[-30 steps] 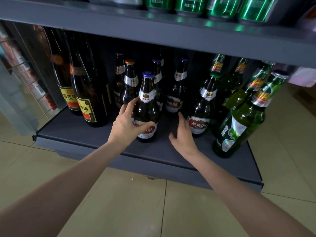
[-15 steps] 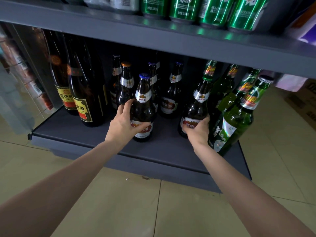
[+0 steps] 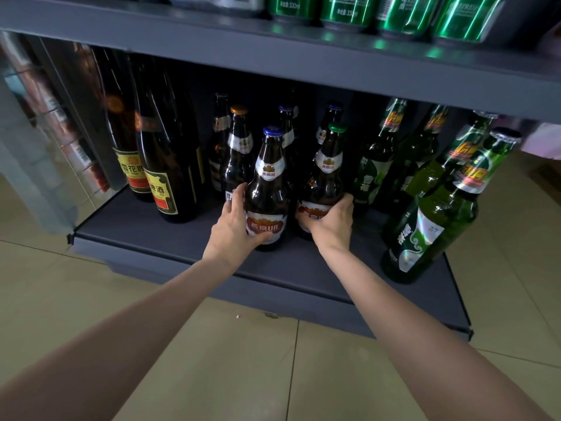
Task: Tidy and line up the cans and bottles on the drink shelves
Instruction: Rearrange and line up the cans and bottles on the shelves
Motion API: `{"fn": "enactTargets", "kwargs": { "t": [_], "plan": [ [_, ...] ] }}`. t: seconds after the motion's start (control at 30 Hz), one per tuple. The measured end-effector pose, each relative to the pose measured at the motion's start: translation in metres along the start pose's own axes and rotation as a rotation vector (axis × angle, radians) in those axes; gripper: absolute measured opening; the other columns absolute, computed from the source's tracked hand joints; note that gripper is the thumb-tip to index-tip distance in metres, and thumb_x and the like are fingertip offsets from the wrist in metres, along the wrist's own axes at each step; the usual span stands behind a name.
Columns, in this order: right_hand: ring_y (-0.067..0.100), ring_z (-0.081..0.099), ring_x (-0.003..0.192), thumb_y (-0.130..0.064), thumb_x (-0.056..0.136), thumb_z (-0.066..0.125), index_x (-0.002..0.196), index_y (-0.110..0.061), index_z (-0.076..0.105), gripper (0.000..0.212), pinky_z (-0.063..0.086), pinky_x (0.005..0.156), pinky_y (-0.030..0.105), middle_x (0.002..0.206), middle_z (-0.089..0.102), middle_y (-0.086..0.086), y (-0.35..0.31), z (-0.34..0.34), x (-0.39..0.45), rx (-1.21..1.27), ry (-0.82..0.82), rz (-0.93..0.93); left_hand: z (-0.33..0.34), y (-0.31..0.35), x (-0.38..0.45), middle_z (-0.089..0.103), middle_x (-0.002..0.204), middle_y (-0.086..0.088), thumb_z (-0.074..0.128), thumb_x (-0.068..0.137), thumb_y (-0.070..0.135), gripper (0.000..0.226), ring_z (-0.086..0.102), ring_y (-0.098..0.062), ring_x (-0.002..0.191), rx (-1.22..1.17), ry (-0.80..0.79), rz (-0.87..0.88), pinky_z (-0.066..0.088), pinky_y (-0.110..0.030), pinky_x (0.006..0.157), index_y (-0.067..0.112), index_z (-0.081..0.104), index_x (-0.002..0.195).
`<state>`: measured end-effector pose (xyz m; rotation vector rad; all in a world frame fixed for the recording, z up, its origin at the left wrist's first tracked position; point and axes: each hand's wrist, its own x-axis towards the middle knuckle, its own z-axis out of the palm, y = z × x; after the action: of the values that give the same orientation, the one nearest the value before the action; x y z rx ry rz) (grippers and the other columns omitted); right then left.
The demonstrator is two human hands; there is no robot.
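left hand: wrapped round the lower body of the blue-capped brown bottle, thumb across the front under the red label, fingers round the far left side.
right hand: clamped on the lower body of the green-capped brown bottle, fingers curled round its right side, palm over part of its red label.
held bottles: both stand upright on the bottom shelf, side by side with a narrow gap between them, the green-capped one set slightly farther back.
behind the grips: more small brown bottles in rows, among them a gold-capped bottle just beyond the left hand's fingers.
left of the left hand: two tall dark bottles with yellow and red labels, well apart from the grip, near the shelf's left end.
right of the right hand: green bottles in rows running front to back; the nearest one stands close to the shelf's front edge, apart from the hand.
above the grips: an upper shelf carrying green cans in a row.
below the arms: tiled floor.
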<state>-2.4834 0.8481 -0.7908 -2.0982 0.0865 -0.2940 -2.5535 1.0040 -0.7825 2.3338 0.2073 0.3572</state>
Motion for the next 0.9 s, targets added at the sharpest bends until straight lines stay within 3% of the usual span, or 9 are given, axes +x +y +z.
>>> {"fn": "enactTargets", "kwargs": {
  "t": [0.2, 0.3, 0.4, 0.47, 0.57, 0.7, 0.8, 0.9],
  "plan": [
    [0.032, 0.044, 0.124, -0.019, 0.069, 0.081, 0.131, -0.003, 0.031, 0.081, 0.037, 0.102, 0.04, 0.133, 0.041, 0.013, -0.004, 0.012, 0.007, 0.01, -0.021, -0.01, 0.0, -0.001, 0.0, 0.04, 0.138, -0.008, 0.077, 0.074, 0.029, 0.096, 0.052, -0.028, 0.117, -0.002, -0.003, 0.002, 0.044, -0.044, 0.097, 0.024, 0.015, 0.147],
    [0.029, 0.043, 0.126, -0.017, 0.068, 0.083, 0.134, -0.003, 0.031, 0.085, 0.037, 0.104, 0.036, 0.134, 0.043, 0.013, 0.008, 0.006, 0.008, 0.024, -0.094, -0.047, 0.0, 0.001, -0.002, 0.04, 0.133, -0.008, 0.077, 0.074, 0.026, 0.089, 0.053, -0.027, 0.112, 0.004, 0.039, 0.017, 0.047, -0.042, 0.092, 0.016, 0.023, 0.144],
    [0.026, 0.041, 0.128, -0.021, 0.07, 0.082, 0.14, -0.006, 0.026, 0.09, 0.036, 0.103, 0.031, 0.138, 0.039, 0.012, 0.023, -0.013, -0.002, -0.023, -0.195, -0.023, 0.005, 0.006, -0.018, 0.041, 0.115, -0.006, 0.07, 0.079, 0.017, 0.056, 0.052, -0.024, 0.101, -0.025, 0.211, 0.064, 0.049, -0.038, 0.082, 0.007, 0.041, 0.126],
    [0.022, 0.045, 0.123, -0.023, 0.073, 0.08, 0.142, -0.01, 0.024, 0.09, 0.041, 0.096, 0.029, 0.137, 0.039, 0.009, 0.033, -0.03, -0.016, -0.082, -0.259, -0.02, 0.013, 0.014, -0.035, 0.04, 0.105, 0.0, 0.065, 0.08, 0.013, 0.038, 0.048, -0.017, 0.092, -0.078, 0.234, 0.082, 0.043, -0.029, 0.073, 0.008, 0.045, 0.112],
    [0.013, 0.049, 0.109, -0.023, 0.078, 0.075, 0.138, -0.011, 0.031, 0.075, 0.038, 0.086, 0.02, 0.125, 0.044, 0.003, 0.048, -0.062, -0.046, -0.171, -0.336, -0.145, 0.034, 0.032, -0.047, 0.041, 0.105, 0.003, 0.064, 0.083, 0.014, 0.033, 0.045, -0.009, 0.084, -0.116, 0.084, 0.113, 0.036, -0.019, 0.07, 0.009, 0.045, 0.109],
    [0.006, 0.05, 0.103, -0.021, 0.085, 0.067, 0.117, -0.012, 0.053, 0.036, 0.035, 0.086, 0.012, 0.111, 0.051, -0.003, 0.082, -0.121, -0.072, -0.344, -0.434, -0.314, 0.058, 0.062, -0.032, 0.042, 0.116, -0.006, 0.059, 0.088, 0.014, 0.036, 0.046, -0.011, 0.088, -0.189, 0.002, 0.075, 0.038, -0.018, 0.074, 0.004, 0.043, 0.118],
    [0.016, 0.056, 0.094, -0.023, 0.08, 0.073, 0.092, -0.012, 0.06, 0.02, 0.043, 0.08, 0.025, 0.093, 0.056, -0.003, 0.11, -0.156, -0.071, -0.394, -0.3, -0.224, 0.076, 0.077, -0.022, 0.043, 0.119, -0.011, 0.054, 0.091, 0.015, 0.033, 0.053, -0.02, 0.094, -0.173, -0.074, 0.038, 0.037, -0.023, 0.073, 0.002, 0.041, 0.119],
    [0.018, 0.054, 0.094, -0.023, 0.07, 0.081, 0.101, -0.01, 0.051, 0.046, 0.043, 0.08, 0.028, 0.103, 0.053, 0.004, 0.117, -0.17, -0.051, -0.277, -0.131, -0.079, 0.089, 0.084, -0.025, 0.042, 0.124, -0.011, 0.053, 0.093, 0.016, 0.035, 0.056, -0.02, 0.095, -0.154, -0.122, 0.042, 0.037, -0.024, 0.072, 0.005, 0.04, 0.124]
  ]
}}
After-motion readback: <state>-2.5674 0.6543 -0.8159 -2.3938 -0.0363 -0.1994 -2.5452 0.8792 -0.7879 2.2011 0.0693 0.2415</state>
